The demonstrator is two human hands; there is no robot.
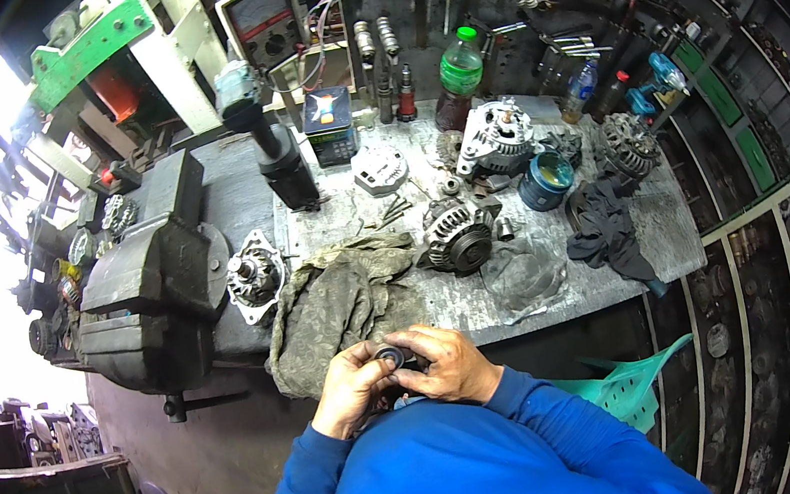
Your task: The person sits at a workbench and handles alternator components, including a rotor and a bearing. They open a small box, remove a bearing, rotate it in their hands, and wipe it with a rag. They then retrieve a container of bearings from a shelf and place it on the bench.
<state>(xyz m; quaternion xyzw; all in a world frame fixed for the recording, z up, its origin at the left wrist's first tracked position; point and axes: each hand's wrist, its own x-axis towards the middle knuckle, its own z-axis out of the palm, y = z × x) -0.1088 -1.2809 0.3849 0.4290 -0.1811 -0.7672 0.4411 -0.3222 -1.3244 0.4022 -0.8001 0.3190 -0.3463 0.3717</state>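
Observation:
Close to my body, at the bench's front edge, my left hand [349,387] and my right hand [450,365] together grip a small bearing [390,356]. It is a dark ring with a paler band, pinched between thumbs and fingers; its lower side is hidden. Just beyond the hands lies a crumpled, greasy cloth [337,301], partly hanging over the edge. An alternator with a dark pulley [459,236] sits to the right of the cloth. Left of the cloth stands an alternator end housing with its shaft up [255,279].
A large bench vise [146,307] fills the left. On the metal-topped bench [443,301] are a cordless impact wrench [276,153], a silver alternator [496,137], a blue tin [545,180], a green-capped bottle [461,81], loose bolts [395,212] and a dark rag [607,232]. A green plastic stool [632,387] is low right.

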